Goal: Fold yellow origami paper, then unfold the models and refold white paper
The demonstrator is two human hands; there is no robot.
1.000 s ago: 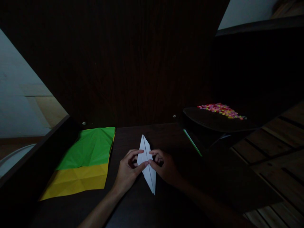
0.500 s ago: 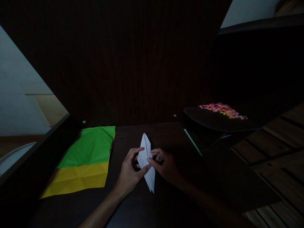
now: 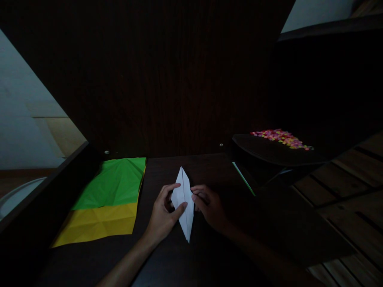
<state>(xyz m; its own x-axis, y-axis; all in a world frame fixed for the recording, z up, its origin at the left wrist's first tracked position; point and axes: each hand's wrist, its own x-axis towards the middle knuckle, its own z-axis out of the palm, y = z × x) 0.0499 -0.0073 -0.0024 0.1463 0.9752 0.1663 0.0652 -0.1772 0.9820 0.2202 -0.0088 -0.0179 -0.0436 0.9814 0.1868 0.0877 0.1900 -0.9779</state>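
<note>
Both hands, left hand (image 3: pixel 164 217) and right hand (image 3: pixel 209 208), fingers closed lightly on white folded paper (image 3: pixel 184 201), pinning it flat to dark surface (image 3: pixel 209 171) for creasing; green-yellow sheet (image 3: pixel 107 199) lying left.

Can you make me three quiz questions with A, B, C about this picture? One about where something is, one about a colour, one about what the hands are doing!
1. Where is the green sheet?
A. left of the white paper
B. right of it
C. under it

2. What colour is the sheet below the green one?
A. red
B. yellow
C. blue

3. What are the hands doing?
A. resting apart
B. both touching the white paper
C. lifting the green sheet

Answers:
A, it lies at the table's left.
B, a yellow strip shows.
B, left hand and right hand press on the white paper.
</note>
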